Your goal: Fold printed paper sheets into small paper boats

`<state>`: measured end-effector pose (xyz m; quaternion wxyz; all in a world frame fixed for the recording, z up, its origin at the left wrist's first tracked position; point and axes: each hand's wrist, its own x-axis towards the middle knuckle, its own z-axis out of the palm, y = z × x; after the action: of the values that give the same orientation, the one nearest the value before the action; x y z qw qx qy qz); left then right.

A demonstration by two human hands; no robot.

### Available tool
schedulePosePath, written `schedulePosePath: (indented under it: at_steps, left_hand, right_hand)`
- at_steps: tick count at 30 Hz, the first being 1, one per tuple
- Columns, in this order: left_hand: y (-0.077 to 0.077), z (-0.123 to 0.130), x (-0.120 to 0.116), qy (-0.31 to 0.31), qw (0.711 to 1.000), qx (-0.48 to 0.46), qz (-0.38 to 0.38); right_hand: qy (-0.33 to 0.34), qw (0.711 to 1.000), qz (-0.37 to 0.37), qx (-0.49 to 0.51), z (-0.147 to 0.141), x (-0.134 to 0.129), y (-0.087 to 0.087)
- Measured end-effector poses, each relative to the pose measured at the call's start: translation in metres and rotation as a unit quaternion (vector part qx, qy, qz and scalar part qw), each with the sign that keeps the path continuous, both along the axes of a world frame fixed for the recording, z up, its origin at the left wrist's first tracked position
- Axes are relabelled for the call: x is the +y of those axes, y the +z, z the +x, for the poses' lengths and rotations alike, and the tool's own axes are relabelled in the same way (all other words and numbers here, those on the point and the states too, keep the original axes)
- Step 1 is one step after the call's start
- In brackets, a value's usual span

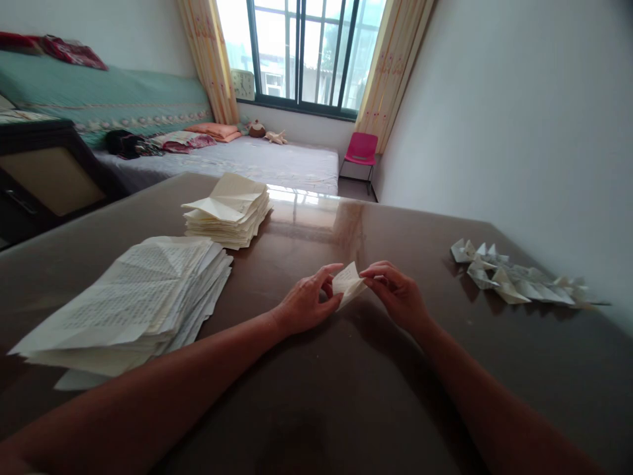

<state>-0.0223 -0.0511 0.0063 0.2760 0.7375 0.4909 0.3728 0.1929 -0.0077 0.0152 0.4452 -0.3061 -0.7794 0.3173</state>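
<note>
Mid-frame, my hands — left hand (pixel 307 300) and right hand (pixel 395 291) — grip a folded paper (pixel 347 280) above the bench (pixel 306 396); stacks (pixel 123 290) at left, folded shapes (pixel 510 287) at right.

The head-worn camera looks forward and down from close above a brown table (pixel 306 376), facing a window (pixel 321 56) at twelve o'clock.

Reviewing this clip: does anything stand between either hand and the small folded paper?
Nothing visible does. The left hand and right hand both hold the folded paper directly. The paper stacks lie apart to the left, the folded paper shapes apart to the right.
</note>
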Motion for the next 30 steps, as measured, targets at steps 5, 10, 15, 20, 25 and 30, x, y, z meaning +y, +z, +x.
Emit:
schedulePosePath:
  at_steps: [5,10,15,20,25,30]
  left_hand:
    - [-0.005,0.000,0.004,0.043,0.999,0.024,0.023]
    - [-0.007,0.001,0.005,0.033,0.999,0.017,0.032]
    - [-0.010,-0.003,0.010,0.068,0.994,0.068,0.046]
    - [-0.004,-0.006,0.002,0.025,0.945,0.237,0.223]
    - [-0.002,-0.001,-0.006,-0.097,0.909,0.296,0.276]
    - [-0.009,0.000,-0.003,-0.139,0.923,0.289,0.212]
  right_hand:
    - [-0.054,0.977,0.159,-0.134,0.001,-0.006,0.008]
    - [0.030,0.923,0.258,-0.285,-0.002,-0.016,0.014]
    - [0.076,0.905,0.238,-0.343,0.008,-0.009,0.012]
    - [0.102,0.910,0.205,-0.347,0.020,0.003,0.009]
    - [0.125,0.920,0.177,-0.327,0.022,0.005,0.008]
    - [0.173,0.937,0.077,-0.292,0.029,0.009,0.013]
